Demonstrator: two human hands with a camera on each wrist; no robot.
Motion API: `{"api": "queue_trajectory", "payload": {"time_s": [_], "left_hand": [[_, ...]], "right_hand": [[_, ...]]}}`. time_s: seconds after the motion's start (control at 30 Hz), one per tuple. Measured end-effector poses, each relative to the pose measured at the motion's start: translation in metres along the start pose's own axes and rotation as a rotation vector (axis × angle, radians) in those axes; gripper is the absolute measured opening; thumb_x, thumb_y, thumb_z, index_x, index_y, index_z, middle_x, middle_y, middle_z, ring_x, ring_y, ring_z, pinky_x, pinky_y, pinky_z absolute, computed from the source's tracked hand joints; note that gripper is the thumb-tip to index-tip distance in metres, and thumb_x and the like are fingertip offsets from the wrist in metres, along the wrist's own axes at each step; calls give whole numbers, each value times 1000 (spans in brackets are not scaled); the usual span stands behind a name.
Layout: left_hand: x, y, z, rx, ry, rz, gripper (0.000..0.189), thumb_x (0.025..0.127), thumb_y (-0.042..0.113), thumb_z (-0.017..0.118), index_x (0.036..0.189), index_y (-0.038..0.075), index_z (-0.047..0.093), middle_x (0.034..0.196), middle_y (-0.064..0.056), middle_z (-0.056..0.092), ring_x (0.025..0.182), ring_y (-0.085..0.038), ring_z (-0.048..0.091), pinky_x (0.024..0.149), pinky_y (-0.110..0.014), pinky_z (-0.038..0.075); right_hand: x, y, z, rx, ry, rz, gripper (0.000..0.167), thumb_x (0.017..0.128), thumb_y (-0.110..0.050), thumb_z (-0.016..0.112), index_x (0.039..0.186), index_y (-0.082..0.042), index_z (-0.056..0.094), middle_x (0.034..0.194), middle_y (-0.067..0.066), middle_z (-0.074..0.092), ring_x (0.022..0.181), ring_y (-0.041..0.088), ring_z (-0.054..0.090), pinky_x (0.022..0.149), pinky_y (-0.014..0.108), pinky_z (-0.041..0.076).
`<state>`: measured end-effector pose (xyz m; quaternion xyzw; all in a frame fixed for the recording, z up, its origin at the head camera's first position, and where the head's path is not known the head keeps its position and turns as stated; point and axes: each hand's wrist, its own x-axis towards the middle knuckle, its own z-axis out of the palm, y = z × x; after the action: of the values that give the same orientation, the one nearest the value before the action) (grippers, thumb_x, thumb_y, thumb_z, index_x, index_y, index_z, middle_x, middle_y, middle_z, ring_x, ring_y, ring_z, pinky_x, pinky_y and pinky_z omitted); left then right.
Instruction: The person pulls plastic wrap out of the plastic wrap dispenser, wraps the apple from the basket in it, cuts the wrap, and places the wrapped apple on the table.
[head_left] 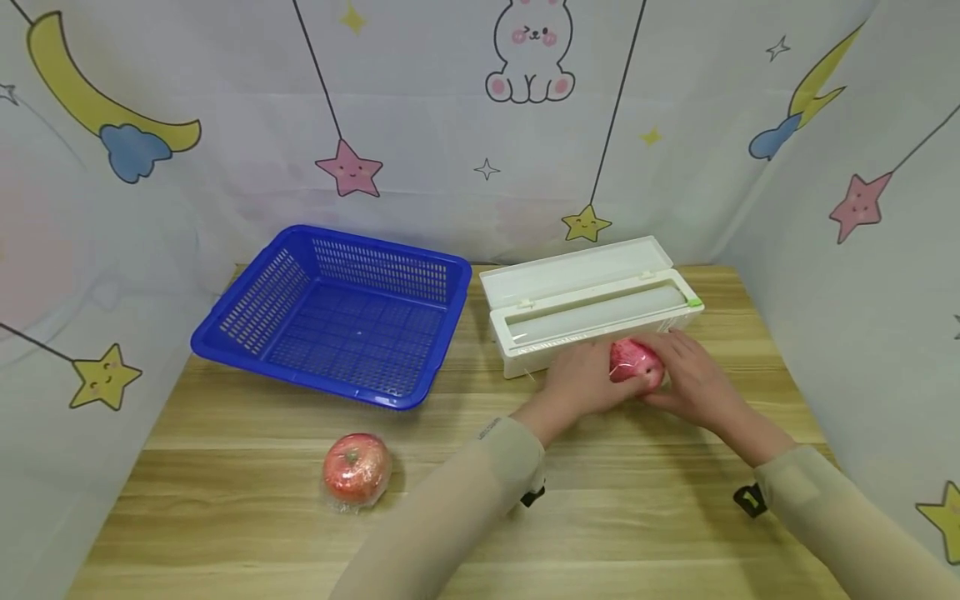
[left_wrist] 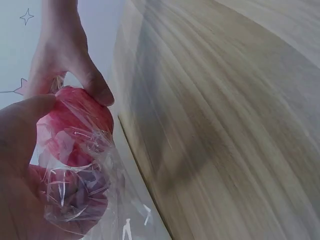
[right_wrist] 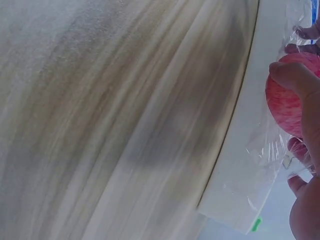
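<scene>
Both hands hold a pinkish-red round fruit (head_left: pixel 636 363) in front of the white cling-film box (head_left: pixel 551 358). From the left side, my left hand (head_left: pixel 581 379) grips it with curled fingers. My right hand (head_left: pixel 693 379) grips the other side, its thumb pressed on the fruit in the right wrist view. Clear cling film (left_wrist: pixel 107 165) wraps over the fruit and gathers in wrinkles at the left palm. The film also stretches along the box front in the right wrist view. Inside the box lies the film roll (head_left: pixel 600 312), under a raised lid (head_left: pixel 577 265).
A blue slotted basket (head_left: pixel 360 325) stands at the back left of the wooden table (head_left: pixel 247 467). In front of it sits a red-orange apple (head_left: pixel 357 468) wrapped in clear film. A green tab (head_left: pixel 695 302) marks the box's right end. Printed cloth walls surround the table.
</scene>
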<state>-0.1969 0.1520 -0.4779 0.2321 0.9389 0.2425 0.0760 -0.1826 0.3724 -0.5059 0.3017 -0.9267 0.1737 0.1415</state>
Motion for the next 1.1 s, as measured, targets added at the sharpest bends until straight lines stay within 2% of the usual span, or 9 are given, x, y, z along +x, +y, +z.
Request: {"api": "queue_trajectory", "payload": {"time_s": [0.07, 0.2, 0.3, 0.37, 0.6, 0.83, 0.97, 1.1], "left_hand": [[-3, -2, -1, 103, 26, 44, 83, 93, 78, 62, 150, 18, 53, 131, 1, 67, 118, -19, 63, 100, -34, 53], [-11, -8, -1, 300, 96, 176, 88, 92, 71, 70, 158, 19, 44, 145, 1, 60, 132, -18, 59, 109, -35, 51], [-14, -11, 3, 388, 126, 267, 95, 92, 66, 74, 164, 15, 38, 157, -1, 53, 141, -18, 54, 117, -35, 45], [-16, -12, 6, 423, 137, 297, 97, 93, 63, 75, 165, 11, 36, 161, -2, 51, 144, -18, 52, 120, -34, 41], [-13, -13, 14, 446, 209, 298, 91, 94, 56, 78, 163, 10, 40, 159, -2, 54, 141, -16, 55, 118, -32, 42], [-9, -7, 20, 419, 223, 254, 95, 93, 54, 81, 163, 8, 37, 157, -4, 55, 140, -17, 57, 119, -31, 41], [-6, -6, 23, 405, 269, 252, 99, 90, 57, 82, 164, 8, 36, 148, -4, 60, 132, -19, 62, 113, -30, 47], [-2, -7, 24, 397, 318, 267, 97, 88, 60, 83, 161, 11, 41, 138, -1, 63, 125, -17, 64, 104, -29, 53]], "right_hand": [[2, 0, -1, 5, -15, 11, 98, 64, -7, 102, 147, -7, 51, 133, 23, 65, 124, 45, 58, 111, 64, 42], [6, 0, -4, 38, -32, 10, 96, 63, -3, 101, 146, -5, 51, 132, 22, 65, 120, 44, 60, 103, 64, 48], [7, -1, -8, 58, -53, 17, 98, 63, -1, 101, 147, -5, 51, 135, 22, 64, 122, 45, 59, 103, 66, 47], [8, -2, -11, 66, -75, 30, 98, 64, -1, 101, 149, -5, 50, 138, 23, 63, 125, 46, 58, 105, 67, 46], [10, -3, -17, 97, -106, 47, 93, 69, -3, 97, 150, -1, 50, 137, 26, 63, 126, 48, 58, 105, 68, 46], [12, -1, -20, 125, -102, 38, 93, 70, -2, 96, 149, 4, 49, 140, 26, 63, 126, 47, 59, 104, 66, 46], [13, -1, -23, 140, -121, 48, 89, 72, -3, 96, 148, 4, 50, 141, 26, 62, 129, 47, 59, 105, 66, 47], [13, -3, -28, 146, -140, 55, 87, 73, -4, 96, 147, 3, 52, 140, 25, 63, 129, 47, 59, 105, 66, 48]]}}
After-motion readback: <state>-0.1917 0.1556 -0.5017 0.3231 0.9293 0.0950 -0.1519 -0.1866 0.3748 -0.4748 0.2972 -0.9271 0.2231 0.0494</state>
